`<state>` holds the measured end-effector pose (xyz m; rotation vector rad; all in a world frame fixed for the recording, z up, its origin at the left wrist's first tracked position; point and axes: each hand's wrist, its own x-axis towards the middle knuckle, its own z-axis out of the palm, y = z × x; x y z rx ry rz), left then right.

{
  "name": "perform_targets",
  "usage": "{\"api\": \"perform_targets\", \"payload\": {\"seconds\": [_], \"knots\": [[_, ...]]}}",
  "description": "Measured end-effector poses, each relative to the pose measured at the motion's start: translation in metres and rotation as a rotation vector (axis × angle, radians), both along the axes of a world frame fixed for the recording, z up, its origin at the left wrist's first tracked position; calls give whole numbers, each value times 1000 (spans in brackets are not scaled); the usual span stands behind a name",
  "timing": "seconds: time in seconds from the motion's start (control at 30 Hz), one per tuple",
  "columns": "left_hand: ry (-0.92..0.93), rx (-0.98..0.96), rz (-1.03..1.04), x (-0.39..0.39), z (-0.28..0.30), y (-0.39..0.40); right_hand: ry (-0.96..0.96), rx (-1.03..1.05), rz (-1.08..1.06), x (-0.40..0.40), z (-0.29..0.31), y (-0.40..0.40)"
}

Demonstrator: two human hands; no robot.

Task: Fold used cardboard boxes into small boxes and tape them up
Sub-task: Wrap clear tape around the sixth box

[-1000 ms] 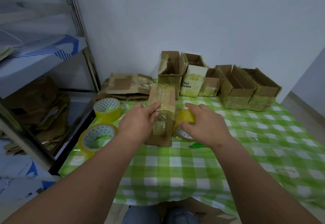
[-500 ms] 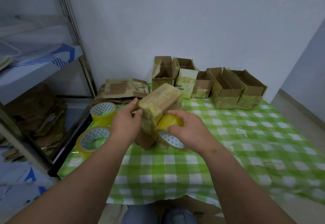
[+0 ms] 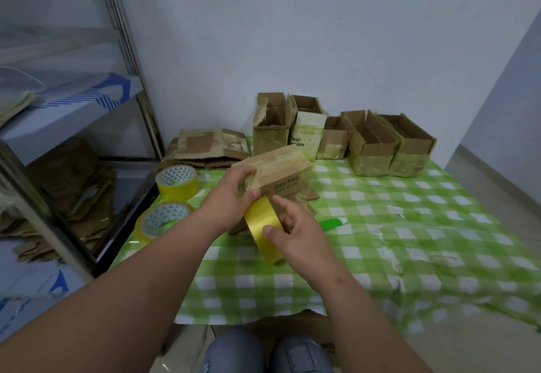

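- The small cardboard box (image 3: 275, 176) is held above the green checked tablecloth (image 3: 409, 226), tilted, near the middle of the table. Its upper face already carries glossy strips of tape.
- The left hand (image 3: 231, 197) grips the near-left end of the box, fingers curled over the top edge and thumb pressed against the side.
- The right hand (image 3: 295, 238) holds the yellow tape roll (image 3: 262, 226) just below the box, thumb on the outer face and fingers curled round the far rim. The roll touches or nearly touches the underside of the box; the exact contact cannot be told.
- Judgement: the current step is taping this box. The folding appears done, and the tape is being run round the near end.
- A flap of brown cardboard shows beneath the box, so the lower seam is probably not yet sealed.
- Finished work: a row of folded, taped boxes (image 3: 345, 138) stands against the back wall, well apart from the hands. Their tops are open.
- Remaining stock: a stack of flattened cardboard (image 3: 207, 150) lies at the back-left of the table. Several pieces appear still to be folded.
- Two spare tape rolls (image 3: 172, 197) lie at the left edge of the table, one behind the other.
- A green-and-white tool (image 3: 333, 222), possibly a cutter, lies just right of the right hand.
- A metal shelf unit (image 3: 123, 50) stands to the left, with more worn cardboard on its lower shelf.
- Overall estimate: the task is partly complete, with one box in hand and flat stock outstanding.
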<state>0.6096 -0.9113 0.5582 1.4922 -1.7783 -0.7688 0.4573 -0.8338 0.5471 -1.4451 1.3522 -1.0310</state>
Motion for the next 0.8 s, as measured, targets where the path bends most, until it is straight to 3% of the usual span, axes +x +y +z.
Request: {"api": "perform_targets", "payload": {"seconds": [0.2,0.6,0.8], "knots": [[-119,44,-24,3,6,-12,-44,49,6,-2,-8,4],[-130,77,11,9,20,-33,-133,-6,28,1,-21,14],[192,160,56,7,5,-26,-118,-5,8,-4,-22,11]]}}
